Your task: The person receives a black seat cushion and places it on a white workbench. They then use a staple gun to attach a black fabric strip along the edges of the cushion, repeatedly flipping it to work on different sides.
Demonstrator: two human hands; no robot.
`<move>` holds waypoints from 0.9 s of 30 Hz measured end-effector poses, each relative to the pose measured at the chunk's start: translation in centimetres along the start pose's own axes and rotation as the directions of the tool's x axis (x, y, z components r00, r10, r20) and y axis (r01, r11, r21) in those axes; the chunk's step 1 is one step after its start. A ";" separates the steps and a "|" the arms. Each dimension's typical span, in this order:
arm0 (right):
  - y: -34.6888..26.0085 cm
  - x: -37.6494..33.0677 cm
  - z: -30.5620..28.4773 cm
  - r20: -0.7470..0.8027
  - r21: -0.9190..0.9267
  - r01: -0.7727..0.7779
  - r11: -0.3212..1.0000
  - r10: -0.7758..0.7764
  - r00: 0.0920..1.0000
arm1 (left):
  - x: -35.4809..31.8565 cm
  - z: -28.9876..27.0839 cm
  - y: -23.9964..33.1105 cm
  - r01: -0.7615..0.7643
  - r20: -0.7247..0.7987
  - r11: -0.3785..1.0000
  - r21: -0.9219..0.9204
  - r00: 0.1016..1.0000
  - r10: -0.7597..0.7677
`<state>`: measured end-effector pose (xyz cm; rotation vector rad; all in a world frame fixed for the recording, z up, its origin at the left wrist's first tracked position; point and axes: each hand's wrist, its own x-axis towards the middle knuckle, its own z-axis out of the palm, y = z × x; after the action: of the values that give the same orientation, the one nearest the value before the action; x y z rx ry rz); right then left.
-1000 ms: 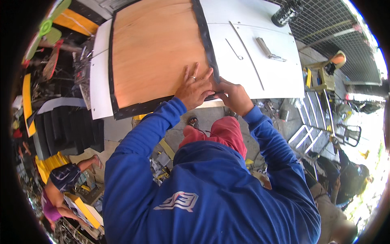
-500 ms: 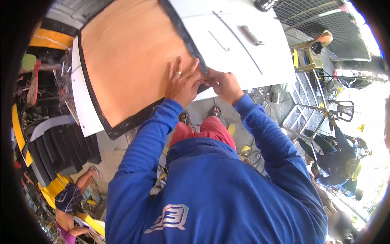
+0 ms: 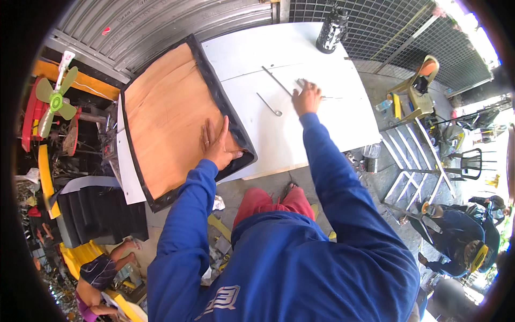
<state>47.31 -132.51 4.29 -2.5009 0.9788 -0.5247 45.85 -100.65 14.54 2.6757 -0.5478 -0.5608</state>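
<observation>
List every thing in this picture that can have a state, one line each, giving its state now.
Left hand: open, resting on panel corner
Right hand: over metal tool, grip unclear
Metal tool: mostly hidden by right hand
Black-edged wood panel: lying flat
Looped metal rod: lying flat
Straight metal rod: lying, one end by right hand
Black bottle: upright
Green-bladed fan: blades distinct, apparently stopped

A: Where's the left hand (image 3: 217,146)?
B: Spread on the flat orange-brown wooden panel (image 3: 166,118) with black edging (image 3: 211,80), thumb near a corner.
A: And the right hand (image 3: 308,100)?
B: Over a grey metal tool (image 3: 300,82) on the white tabletop (image 3: 332,129), mostly hiding it; I can't tell how firmly it grips.
A: Anything nearby?
B: A thin straight metal rod (image 3: 275,79), a thin metal rod looped at 1 end (image 3: 267,103), and a black-and-white cylindrical bottle (image 3: 332,33) near the far edge.
</observation>
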 end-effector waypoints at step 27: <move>-10.1 -25.4 -11.8 0.514 -0.053 0.223 0.973 -0.165 0.841 | -1.2 -3.0 2.1 -0.232 -0.105 0.961 -0.150 0.970 0.218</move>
<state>29.92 -110.55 14.27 -2.6429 0.5612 0.1504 45.55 -101.17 18.29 2.4298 -0.7369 -0.4021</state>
